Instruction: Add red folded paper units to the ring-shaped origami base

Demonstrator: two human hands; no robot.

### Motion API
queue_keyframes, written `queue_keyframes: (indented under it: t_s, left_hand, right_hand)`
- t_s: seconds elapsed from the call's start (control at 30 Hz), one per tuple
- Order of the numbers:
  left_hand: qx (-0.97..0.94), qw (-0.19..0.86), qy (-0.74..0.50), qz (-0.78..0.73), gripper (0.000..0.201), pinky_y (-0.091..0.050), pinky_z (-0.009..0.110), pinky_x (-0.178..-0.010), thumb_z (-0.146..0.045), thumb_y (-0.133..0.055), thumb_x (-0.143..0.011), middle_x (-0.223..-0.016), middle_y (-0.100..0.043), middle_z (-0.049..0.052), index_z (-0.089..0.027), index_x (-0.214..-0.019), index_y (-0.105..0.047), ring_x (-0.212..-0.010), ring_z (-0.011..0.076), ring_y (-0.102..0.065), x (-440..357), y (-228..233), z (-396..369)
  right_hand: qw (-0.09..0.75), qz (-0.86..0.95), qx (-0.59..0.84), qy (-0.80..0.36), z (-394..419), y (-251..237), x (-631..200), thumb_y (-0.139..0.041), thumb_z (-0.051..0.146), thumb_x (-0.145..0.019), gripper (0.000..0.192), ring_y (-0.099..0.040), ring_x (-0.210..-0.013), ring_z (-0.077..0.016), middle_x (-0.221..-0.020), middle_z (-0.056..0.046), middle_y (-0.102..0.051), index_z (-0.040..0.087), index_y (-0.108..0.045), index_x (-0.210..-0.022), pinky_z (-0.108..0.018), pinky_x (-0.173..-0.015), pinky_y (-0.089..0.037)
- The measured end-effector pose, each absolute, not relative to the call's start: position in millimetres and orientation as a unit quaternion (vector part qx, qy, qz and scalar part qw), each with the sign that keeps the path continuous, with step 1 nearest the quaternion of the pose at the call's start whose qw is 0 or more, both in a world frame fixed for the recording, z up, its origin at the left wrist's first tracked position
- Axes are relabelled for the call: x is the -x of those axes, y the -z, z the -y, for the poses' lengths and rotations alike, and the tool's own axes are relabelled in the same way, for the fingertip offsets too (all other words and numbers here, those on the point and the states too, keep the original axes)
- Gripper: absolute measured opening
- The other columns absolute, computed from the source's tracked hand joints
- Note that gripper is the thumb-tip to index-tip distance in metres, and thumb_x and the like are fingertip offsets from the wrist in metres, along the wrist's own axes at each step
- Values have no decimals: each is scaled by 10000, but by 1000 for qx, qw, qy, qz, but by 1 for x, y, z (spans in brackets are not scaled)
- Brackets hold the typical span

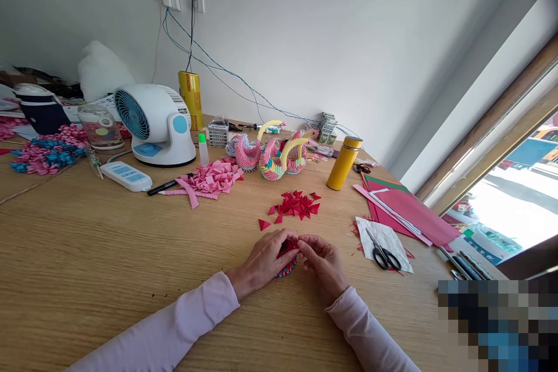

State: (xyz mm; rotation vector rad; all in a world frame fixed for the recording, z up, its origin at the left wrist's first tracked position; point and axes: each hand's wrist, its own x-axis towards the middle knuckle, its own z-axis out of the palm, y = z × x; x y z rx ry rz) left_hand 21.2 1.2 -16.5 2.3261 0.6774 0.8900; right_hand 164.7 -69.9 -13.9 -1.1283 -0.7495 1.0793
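My left hand (269, 257) is wrapped around a small folded-paper piece (286, 270) with a blue, red and white ridged side. Much of that piece is hidden under the fingers. Against its red upper edge, my right hand (321, 261) pinches with thumb and forefinger what looks like a red folded-paper triangle (295, 243), mostly covered by the fingertips. Just beyond both hands lies a loose pile of red folded-paper triangles (299, 205) on the wooden table (131, 279).
Finished paper swans (272, 160) stand behind the pile, beside a yellow flask (344, 164). Scissors (383, 254) rest on white paper at right, near coloured sheets (410, 209). Pink paper strips (213, 177), a marker (168, 185) and a white fan (154, 122) are at left.
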Motion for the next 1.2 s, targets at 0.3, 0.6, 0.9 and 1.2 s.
queue_keyframes:
  t_s: [0.3,0.6,0.9,1.2]
  left_hand:
    - [-863,283,-340,-242,211,-479,292,-809,-360,-547,-889,-987,-650,33,-199,-1025,-538,-918,174,-610,-21,15,0]
    - [-865,265,-365,-219,29,-449,259,-778,-206,-532,-892,-870,-636,0,-192,-898,-556,-819,140,-586,-22,16,-1]
    - [-857,269,-384,-213,65,-444,261,-781,-242,-542,-900,-874,-644,9,-184,-908,-570,-830,148,-586,-23,17,-1]
    - [-867,253,-378,-205,84,-448,264,-795,-252,-524,-913,-887,-646,13,-187,-927,-575,-845,152,-585,-23,15,-1]
  right_hand:
    - [661,322,492,-465,70,8,-167,-831,331,-580,321,-595,-540,-91,-651,-24,-707,121,-726,-798,-129,-370,-437]
    - [690,57,433,-578,70,1,-168,-779,91,-656,141,-557,-413,-12,-722,-49,-719,90,-660,-731,-32,-270,-342]
    - [666,-90,326,-665,74,-2,-159,-457,39,-912,152,-595,-415,-24,-749,-53,-681,94,-591,-864,-38,-256,-341]
    - [667,-107,326,-662,77,-10,-155,-374,64,-953,201,-582,-398,-16,-759,-38,-677,116,-563,-908,-44,-261,-361]
